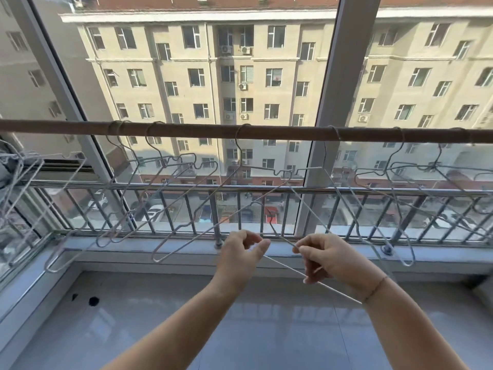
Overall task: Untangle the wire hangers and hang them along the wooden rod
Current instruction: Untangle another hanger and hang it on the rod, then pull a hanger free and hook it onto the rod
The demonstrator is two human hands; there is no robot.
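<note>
Wire hanger (290,265) — bar pinched | left hand (240,256) | right hand (322,259)

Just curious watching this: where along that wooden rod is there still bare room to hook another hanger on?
The wooden rod is bare from its left end to the first hooks, and in stretches between the hung hangers: widest left and right of the middle hook. The right end is crowded with overlapping wires. Both hands pinch a white hanger low, near the railing.

Brown rod (240,131), silver-white hangers (184,198)
</note>
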